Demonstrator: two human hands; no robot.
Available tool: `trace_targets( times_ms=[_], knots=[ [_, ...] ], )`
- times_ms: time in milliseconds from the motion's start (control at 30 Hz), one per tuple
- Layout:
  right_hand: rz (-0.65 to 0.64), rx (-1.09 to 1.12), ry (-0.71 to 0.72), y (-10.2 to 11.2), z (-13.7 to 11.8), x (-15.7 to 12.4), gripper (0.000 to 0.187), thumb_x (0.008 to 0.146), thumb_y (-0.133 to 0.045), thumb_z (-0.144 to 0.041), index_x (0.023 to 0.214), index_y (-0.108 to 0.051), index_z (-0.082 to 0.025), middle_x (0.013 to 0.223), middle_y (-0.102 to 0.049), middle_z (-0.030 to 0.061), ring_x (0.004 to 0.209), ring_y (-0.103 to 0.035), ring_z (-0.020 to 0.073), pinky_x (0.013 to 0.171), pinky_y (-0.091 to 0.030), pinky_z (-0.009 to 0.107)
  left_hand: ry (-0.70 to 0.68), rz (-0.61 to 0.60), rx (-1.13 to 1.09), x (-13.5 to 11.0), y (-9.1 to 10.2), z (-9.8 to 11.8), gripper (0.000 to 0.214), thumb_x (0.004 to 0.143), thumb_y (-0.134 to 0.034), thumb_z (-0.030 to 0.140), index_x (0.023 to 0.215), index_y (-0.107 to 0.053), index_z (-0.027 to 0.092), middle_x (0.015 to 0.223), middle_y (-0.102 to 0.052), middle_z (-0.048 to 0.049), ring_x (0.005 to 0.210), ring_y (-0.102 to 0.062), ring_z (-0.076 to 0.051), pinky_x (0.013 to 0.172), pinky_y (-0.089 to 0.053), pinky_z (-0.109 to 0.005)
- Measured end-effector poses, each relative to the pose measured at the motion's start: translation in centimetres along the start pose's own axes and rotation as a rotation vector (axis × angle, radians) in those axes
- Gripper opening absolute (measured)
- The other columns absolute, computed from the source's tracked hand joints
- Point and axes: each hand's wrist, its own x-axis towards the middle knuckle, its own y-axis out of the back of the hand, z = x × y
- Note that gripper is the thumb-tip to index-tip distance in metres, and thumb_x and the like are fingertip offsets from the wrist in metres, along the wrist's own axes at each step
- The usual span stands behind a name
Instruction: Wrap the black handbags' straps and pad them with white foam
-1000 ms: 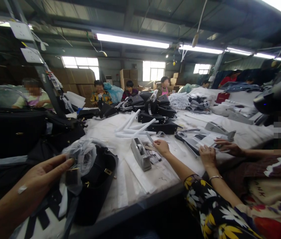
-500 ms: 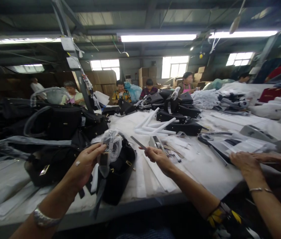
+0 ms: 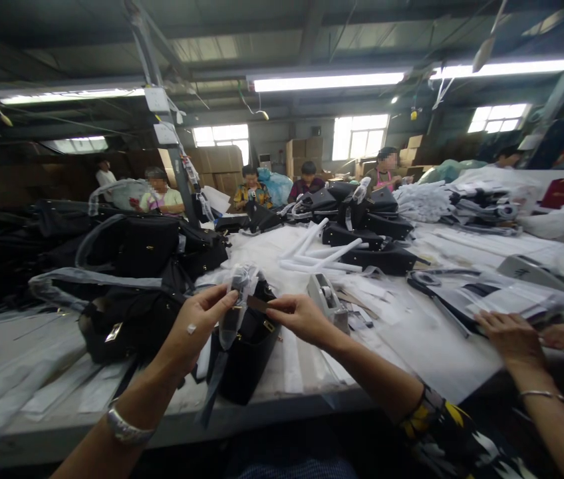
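Observation:
A black handbag (image 3: 242,372) with gold hardware stands at the table's front, its strap (image 3: 230,327) bundled in clear plastic film (image 3: 240,282). My left hand (image 3: 201,322) grips this film-wrapped strap between thumb and fingers, at the upper left of the bag. In a pinch, my right hand (image 3: 304,319) holds a flat brown strip (image 3: 258,304). The strip points left over the bag's opening, with its tip close to the wrapped strap; whether they touch I cannot tell. A grey tape dispenser (image 3: 322,296) stands just beyond my right hand.
Another black handbag (image 3: 132,319) with a wrapped handle lies at left, before a pile of more bags. White foam tubes (image 3: 312,256) and stacked black bags (image 3: 372,256) lie further back. At right, a co-worker's hands (image 3: 511,339) press on a plastic-covered bag (image 3: 501,296).
My right hand has brought the brown strip left and down, close to the wrapped strap. My left hand keeps its hold on the strap. The whole view has shifted slightly left.

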Motion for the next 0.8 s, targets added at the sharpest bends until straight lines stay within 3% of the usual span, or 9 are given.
trace_targets(
  times_ms=[100, 200, 267, 367, 467, 600, 700, 800],
  knots=[
    [-0.072, 0.042, 0.012, -0.4, -0.5, 1.3, 0.034, 0.081, -0.071, -0.042, 0.102, -0.080, -0.017, 0.085, -0.075, 0.0032, 0.079, -0.067, 0.0204, 0.072, -0.050, 0.030, -0.021, -0.031, 0.001, -0.2, -0.6, 0.3, 0.048, 0.075, -0.078, 0.052, 0.111, -0.075, 0.021, 0.108, -0.075, -0.0076, 0.105, -0.068, -0.028, 0.100, -0.049, -0.038],
    [-0.037, 0.160, 0.038, -1.0, -1.3, 2.5, 0.036, 0.073, -0.078, -0.041, 0.100, -0.080, -0.016, 0.085, -0.075, 0.0032, 0.079, -0.066, 0.0207, 0.076, -0.049, 0.031, -0.045, -0.068, 0.042, -0.4, -1.1, 0.6, 0.048, 0.076, -0.076, 0.050, 0.113, -0.074, 0.020, 0.113, -0.074, -0.0073, 0.113, -0.065, -0.029, 0.105, -0.046, -0.039],
    [-0.017, 0.253, 0.021, -1.4, -1.8, 2.9, 0.036, 0.068, -0.082, -0.039, 0.094, -0.080, -0.015, 0.080, -0.073, 0.0024, 0.074, -0.063, 0.0181, 0.075, -0.047, 0.030, -0.062, -0.072, 0.076, -0.5, -1.2, 0.8, 0.048, 0.078, -0.075, 0.050, 0.115, -0.073, 0.020, 0.114, -0.074, -0.0070, 0.117, -0.063, -0.029, 0.108, -0.043, -0.040],
    [-0.120, 0.449, -0.066, -1.7, -2.4, 2.8, 0.031, 0.070, -0.081, -0.037, 0.092, -0.079, -0.015, 0.075, -0.069, 0.0010, 0.066, -0.056, 0.0123, 0.066, -0.042, 0.025, -0.076, -0.066, 0.149, -0.4, -0.8, 0.8, 0.047, 0.080, -0.072, 0.051, 0.116, -0.073, 0.021, 0.112, -0.074, -0.0065, 0.118, -0.062, -0.030, 0.107, -0.044, -0.041],
    [-0.241, 0.638, -0.139, -1.9, -2.7, 2.2, 0.030, 0.073, -0.079, -0.036, 0.095, -0.078, -0.015, 0.073, -0.065, 0.0005, 0.062, -0.052, 0.0098, 0.060, -0.038, 0.023, -0.182, -0.016, 0.350, -0.1, 0.1, 0.4, 0.044, 0.081, -0.069, 0.052, 0.113, -0.075, 0.023, 0.113, -0.073, -0.0080, 0.115, -0.062, -0.031, 0.104, -0.046, -0.044],
    [-0.185, 0.664, -0.177, -2.3, -3.2, 2.0, 0.037, 0.075, -0.080, -0.045, 0.093, -0.077, -0.013, 0.071, -0.065, 0.0015, 0.061, -0.055, 0.0102, 0.061, -0.041, 0.023, -0.327, 0.009, 0.531, 0.2, 0.7, -0.5, 0.037, 0.084, -0.063, 0.052, 0.103, -0.078, 0.024, 0.121, -0.062, -0.0102, 0.116, -0.060, -0.029, 0.100, -0.048, -0.039],
    [-0.114, 0.654, -0.188, -2.8, -3.6, 2.0, 0.039, 0.072, -0.083, -0.047, 0.089, -0.076, -0.013, 0.071, -0.067, 0.0023, 0.063, -0.058, 0.0115, 0.063, -0.043, 0.024, -0.257, 0.024, 0.375, 0.1, 0.3, -1.0, 0.042, 0.083, -0.066, 0.053, 0.111, -0.074, 0.023, 0.141, -0.048, -0.0114, 0.108, -0.065, -0.026, 0.094, -0.053, -0.036],
    [-0.080, 0.613, -0.188, -3.0, -3.8, 2.1, 0.040, 0.070, -0.083, -0.050, 0.085, -0.076, -0.014, 0.074, -0.069, 0.0045, 0.070, -0.063, 0.0165, 0.065, -0.047, 0.027, -0.118, 0.120, 0.065, -0.4, -0.5, -1.2, 0.080, 0.075, -0.079, 0.046, 0.146, -0.046, 0.032, 0.155, -0.035, -0.0131, 0.099, -0.069, -0.023, 0.086, -0.056, -0.034]
  ],
)
